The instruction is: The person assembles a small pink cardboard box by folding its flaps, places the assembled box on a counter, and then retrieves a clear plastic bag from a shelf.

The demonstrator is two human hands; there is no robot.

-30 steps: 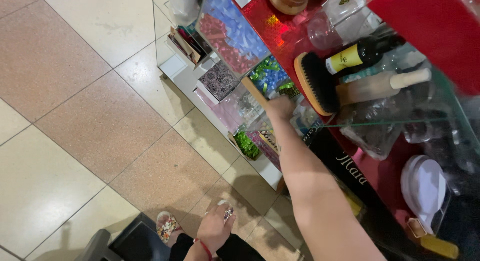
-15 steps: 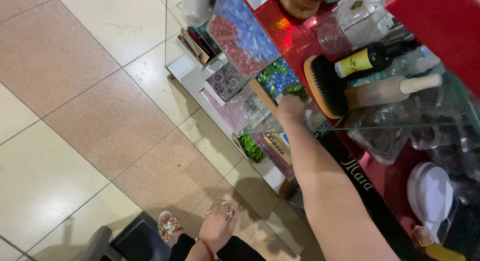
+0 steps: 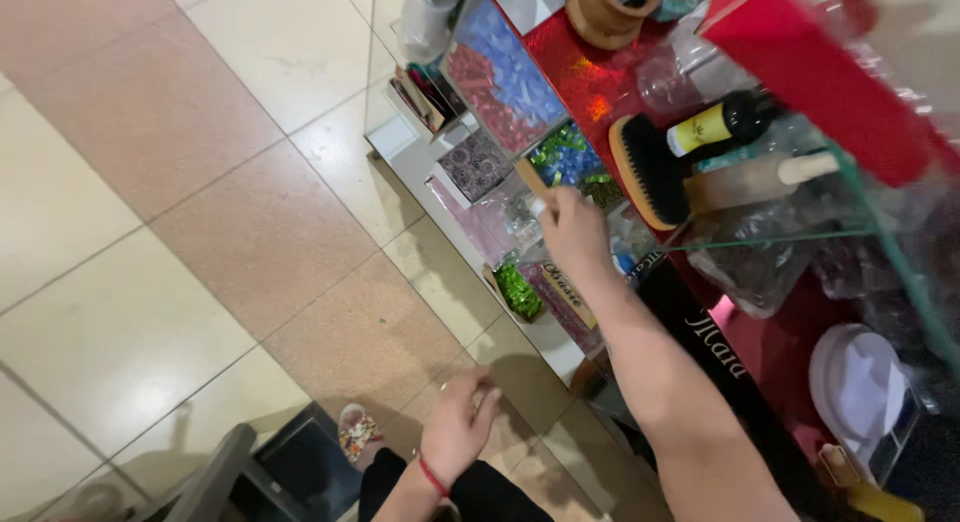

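Right hand is pinched around a thin wooden stick, which pokes out just above its fingertips, beside the black brush. Left hand hangs loose, empty, well below.

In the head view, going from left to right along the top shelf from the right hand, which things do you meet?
Right hand → black brush → dark bottle with a yellow label → wooden rolling pin → red box at the far right.
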